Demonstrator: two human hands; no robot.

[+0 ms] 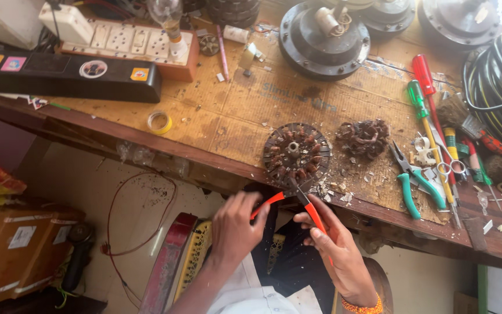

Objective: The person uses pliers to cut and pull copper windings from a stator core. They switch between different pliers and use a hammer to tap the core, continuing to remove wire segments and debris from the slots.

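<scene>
**Stator and cutters at the table edge**

While the round, dark, copper-wound motor stator (296,152) lies flat at the near edge of the worn wooden table (228,110), both hands work one tool on it. Left hand (235,225): closed around one orange handle of the orange-handled cutting pliers (297,200). Right hand (335,247): clamped on the other handle. Tool nose: at the stator's near rim, seemingly biting the winding; the edge position keeps the handles free of the table. Nearby: tangled clump of removed copper wire (364,138), just beside the stator; green-handled pliers (416,186), further right; small roll of yellow tape (160,121), well apart.
</scene>
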